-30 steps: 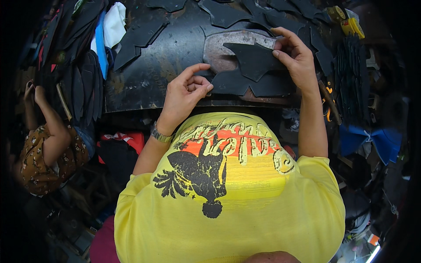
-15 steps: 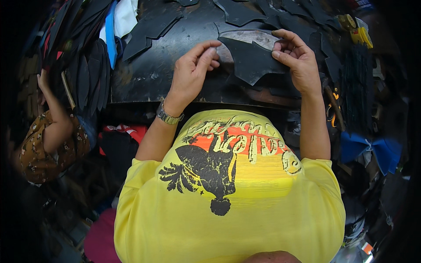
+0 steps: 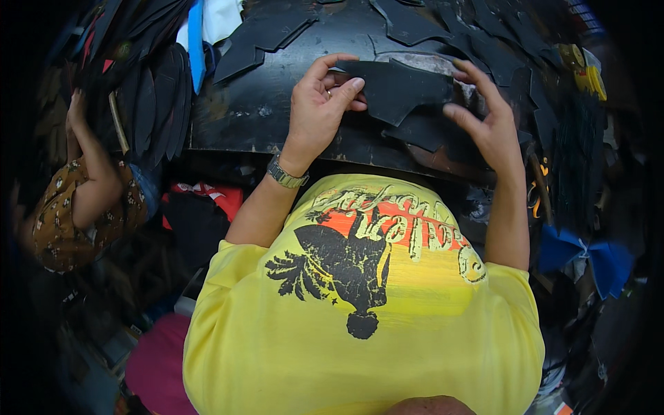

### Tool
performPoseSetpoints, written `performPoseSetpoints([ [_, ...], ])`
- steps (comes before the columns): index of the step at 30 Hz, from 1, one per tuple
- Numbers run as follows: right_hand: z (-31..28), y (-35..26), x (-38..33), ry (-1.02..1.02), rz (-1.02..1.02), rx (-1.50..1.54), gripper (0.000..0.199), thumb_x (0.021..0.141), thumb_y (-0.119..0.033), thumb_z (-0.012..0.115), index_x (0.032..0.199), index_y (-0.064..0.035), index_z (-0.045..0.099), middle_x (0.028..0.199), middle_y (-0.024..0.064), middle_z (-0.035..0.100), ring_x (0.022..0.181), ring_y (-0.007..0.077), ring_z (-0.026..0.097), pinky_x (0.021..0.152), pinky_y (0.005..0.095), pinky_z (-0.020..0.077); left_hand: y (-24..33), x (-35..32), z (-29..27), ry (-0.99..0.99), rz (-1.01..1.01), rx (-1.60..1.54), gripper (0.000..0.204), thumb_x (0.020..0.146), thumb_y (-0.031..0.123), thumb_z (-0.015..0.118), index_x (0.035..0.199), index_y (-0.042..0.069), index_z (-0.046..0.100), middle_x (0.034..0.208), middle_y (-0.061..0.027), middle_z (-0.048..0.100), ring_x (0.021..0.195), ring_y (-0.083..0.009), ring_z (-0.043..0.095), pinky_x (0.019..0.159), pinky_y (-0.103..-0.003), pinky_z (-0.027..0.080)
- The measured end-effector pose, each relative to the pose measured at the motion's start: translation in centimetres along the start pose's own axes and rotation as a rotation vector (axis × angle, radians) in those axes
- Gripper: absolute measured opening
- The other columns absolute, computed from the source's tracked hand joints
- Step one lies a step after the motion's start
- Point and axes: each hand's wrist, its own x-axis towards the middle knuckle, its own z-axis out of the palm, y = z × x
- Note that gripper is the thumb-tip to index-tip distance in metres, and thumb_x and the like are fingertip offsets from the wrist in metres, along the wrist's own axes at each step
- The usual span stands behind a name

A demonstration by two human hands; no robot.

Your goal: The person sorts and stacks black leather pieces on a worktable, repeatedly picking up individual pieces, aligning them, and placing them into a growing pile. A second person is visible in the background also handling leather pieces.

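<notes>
A flat, black, sheet-like piece (image 3: 407,90) with angular, curved edges is raised over the dark work table (image 3: 242,131). My left hand (image 3: 319,107) pinches its left corner between thumb and fingers. Around the piece's right end, my right hand (image 3: 487,121) has thumb and fingers spread apart, close to the edge but not closed on it. Behind the held piece lies a pale, worn patch (image 3: 423,62), partly covered. Another dark piece (image 3: 415,133) shows just below it, partly hidden.
More black cut pieces (image 3: 266,38) lie across the table. Long dark strips (image 3: 166,104) hang at the left, beside a blue strip (image 3: 197,48). A yellow roll (image 3: 591,81) and orange-handled scissors (image 3: 534,197) are at the right. Another person's arm (image 3: 93,166) is at far left.
The black piece has turned and lifted, its lower point swinging up. My left fingers now pinch its left corner. My right hand has opened from its grip on the right side.
</notes>
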Motion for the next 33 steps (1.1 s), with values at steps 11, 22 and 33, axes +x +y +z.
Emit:
performPoseSetpoints([
  [11,0.1,-1.6,-1.0,-0.258,-0.041,-0.209,0.082,0.072,-0.002,0.083,0.146,-0.0139,0.051,0.132,0.0148,0.058,0.127,0.0372,0.053,0.107,0.0436,0.0438,-0.5,0.2,-1.0,0.105,0.064,-0.061,0.037,0.099,0.003,0.065,0.134,0.001,0.053,0.099,-0.0111,0.068,0.086,-0.0149,0.071,0.074,-0.028,0.062],
  [22,0.6,-0.8,-0.5,-0.208,0.031,-0.032,0.077,0.073,0.003,0.080,0.144,-0.0094,0.055,0.130,0.0103,0.062,0.121,0.0255,0.057,0.110,0.0363,0.0417,-0.9,0.0,-1.4,0.123,0.049,-0.061,0.038,0.099,0.002,0.065,0.135,0.002,0.053,0.099,-0.0101,0.067,0.086,-0.0150,0.071,0.074,-0.027,0.063],
  [33,-3.0,-1.3,-0.3,-0.029,-0.013,0.203,0.040,0.085,0.010,0.066,0.123,-0.0024,0.063,0.105,0.0036,0.064,0.100,0.0146,0.060,0.095,0.0269,0.0472,-0.7,0.5,0.6,0.034,-0.030,-0.027,0.039,0.098,0.001,0.065,0.136,0.002,0.053,0.098,-0.0087,0.067,0.084,-0.0136,0.070,0.074,-0.025,0.062],
])
